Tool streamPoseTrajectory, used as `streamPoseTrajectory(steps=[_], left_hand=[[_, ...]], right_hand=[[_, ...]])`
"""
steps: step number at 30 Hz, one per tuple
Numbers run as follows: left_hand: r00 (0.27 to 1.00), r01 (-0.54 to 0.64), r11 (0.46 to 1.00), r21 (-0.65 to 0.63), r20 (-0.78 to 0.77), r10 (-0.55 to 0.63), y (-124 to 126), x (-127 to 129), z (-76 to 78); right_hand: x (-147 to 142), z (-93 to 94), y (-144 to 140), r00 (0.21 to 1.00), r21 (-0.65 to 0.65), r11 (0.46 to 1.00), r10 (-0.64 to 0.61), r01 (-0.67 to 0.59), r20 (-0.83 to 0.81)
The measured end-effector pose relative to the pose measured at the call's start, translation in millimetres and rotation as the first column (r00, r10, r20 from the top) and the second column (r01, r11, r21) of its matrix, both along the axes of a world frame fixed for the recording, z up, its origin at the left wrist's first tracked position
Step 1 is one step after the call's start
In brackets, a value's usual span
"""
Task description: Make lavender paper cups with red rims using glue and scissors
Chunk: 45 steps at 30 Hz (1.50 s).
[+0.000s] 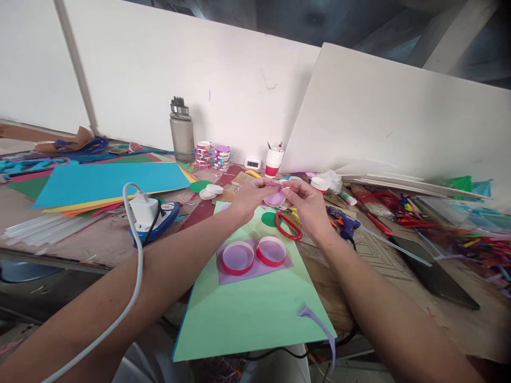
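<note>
**Two hands pinched on a lilac paper disc**

Both hands meet over the middle of the work table, w/ a small lilac disc [274, 199] held between them just above the far end of the green sheet [247, 303]. Left hand [252, 194] has fingers curled in, thumb and fingertips closed on the disc's left edge. Right hand [305, 203] does the same on the right edge, fingers bent tight, knuckles up. Disc sits tilted, its face partly hidden by the fingers; can't tell if anything else is pinched w/ it.

Green sheet lies at the near edge of the table, one corner overhanging. On it, approx. mid-sheet, a lilac paper piece [255, 264] carries two red-rimmed rings [238, 257] side by side, nearly touching. A green circle [270, 219] lies just beyond them, and red-handled scissors [288, 226] rest right beside it, under the right wrist. A lilac strip [319, 324] curls off the sheet's near right corner.

Left side: stacked coloured sheets [107, 183], a white charger [143, 210] w/ its cable running over the left forearm. Back edge: grey bottle [181, 130], red-and-white paper cup [273, 161]. Right of the hands: blue glue gun [345, 222], further out a heap of coloured sticks [471, 239].
</note>
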<state>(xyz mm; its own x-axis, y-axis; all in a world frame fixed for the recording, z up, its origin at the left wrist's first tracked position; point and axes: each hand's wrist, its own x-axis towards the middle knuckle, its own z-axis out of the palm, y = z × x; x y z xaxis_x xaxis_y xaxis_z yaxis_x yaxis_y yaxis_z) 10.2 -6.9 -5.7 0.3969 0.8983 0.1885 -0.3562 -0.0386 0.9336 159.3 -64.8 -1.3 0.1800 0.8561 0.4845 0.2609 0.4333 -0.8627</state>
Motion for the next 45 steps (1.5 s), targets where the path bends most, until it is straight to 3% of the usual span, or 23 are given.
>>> streamPoseTrajectory(steps=[17,23,30,39,45], left_hand=[[0.999,-0.022,0.999,-0.024,-0.026,0.022,-2.2,1.8,0.9],[0.999,0.011,0.999,-0.043,-0.037,-0.012,-2.0,1.8,1.7],[0.996,-0.012,1.0,-0.006,-0.088,0.011,-2.7,1.7,3.2],[0.989,0.054,0.994,0.092,-0.143,-0.041,1.7,0.6,-0.1],[0.988,0.111,0.992,0.065,-0.118,-0.102,-5.5,-0.8,8.1]], right_hand=[[-1.3,-3.7,0.0,0.999,-0.021,0.999,0.025,-0.025,-0.039],[0.7,-3.8,1.6,0.989,-0.091,0.995,0.023,-0.037,-0.147],[1.9,-4.1,3.2,0.984,-0.082,0.996,0.012,-0.027,-0.179],[4.1,-4.0,4.7,0.976,-0.076,0.996,0.024,-0.041,-0.218],[1.4,1.2,1.9,0.967,-0.097,0.995,-0.03,0.006,-0.255]])
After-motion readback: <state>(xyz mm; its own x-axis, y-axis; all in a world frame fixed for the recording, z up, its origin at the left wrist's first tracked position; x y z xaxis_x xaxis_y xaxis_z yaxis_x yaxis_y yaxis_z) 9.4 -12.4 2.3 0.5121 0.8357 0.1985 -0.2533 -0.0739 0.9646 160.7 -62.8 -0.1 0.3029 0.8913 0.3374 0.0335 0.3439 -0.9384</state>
